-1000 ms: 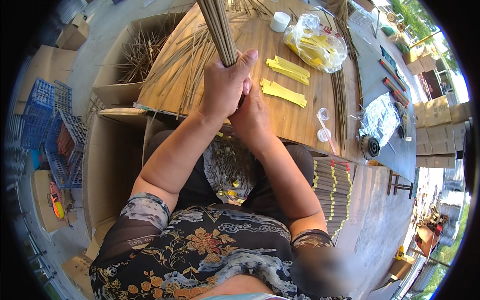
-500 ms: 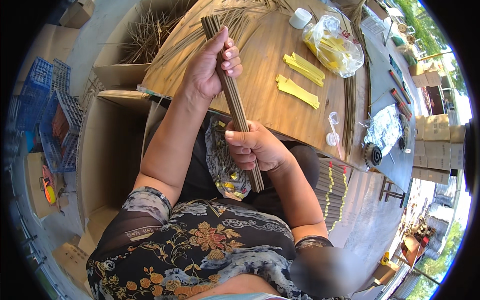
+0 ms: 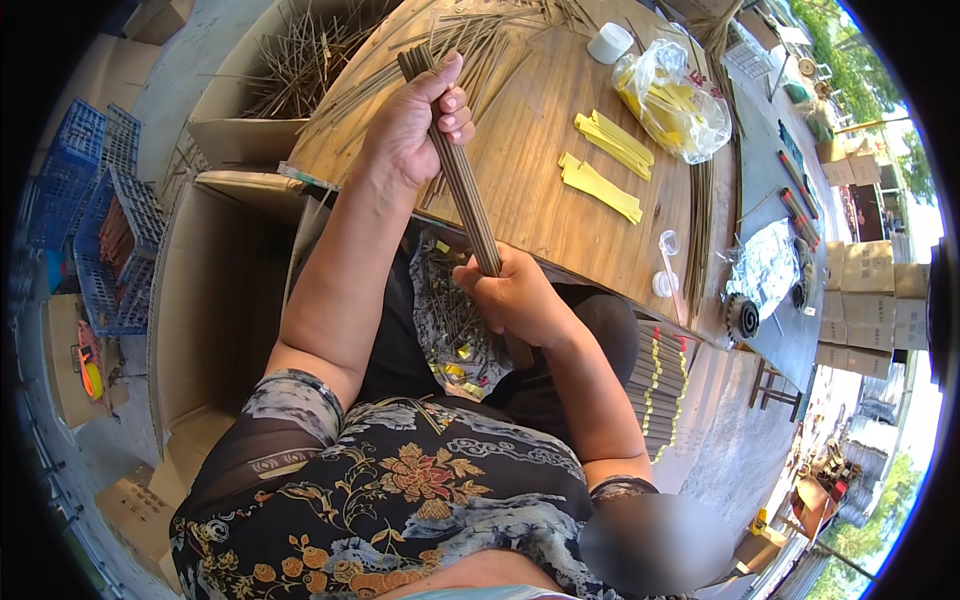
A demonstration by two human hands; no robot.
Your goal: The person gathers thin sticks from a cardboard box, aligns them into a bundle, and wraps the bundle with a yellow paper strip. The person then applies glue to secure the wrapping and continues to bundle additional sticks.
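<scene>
A bundle of thin brown incense sticks [image 3: 465, 195] slants across in front of me, its upper end to the left. My left hand [image 3: 415, 125] is closed round it near the top, thumb lying along the sticks. Lower down, my right hand [image 3: 522, 298] grips the same bundle, knuckles turned up; its fingertips are partly hidden. The bundle's lower end shows only dimly below that hand. Beyond my hands, two fanned stacks of yellow paper strips [image 3: 600, 187] lie on the wooden table [image 3: 530, 130].
Loose sticks [image 3: 490, 60] are strewn over the far table, near a white cup [image 3: 609, 43] and a plastic bag of yellow strips [image 3: 675, 100]. A cardboard box [image 3: 230, 290] stands open at my left. Banded stick bundles [image 3: 660, 390] lie at right. Blue crates [image 3: 110, 270] are far left.
My right hand has turned over, its knuckles now facing up, and the bundle's lower end is less visible. The left hand keeps its hold near the top.
</scene>
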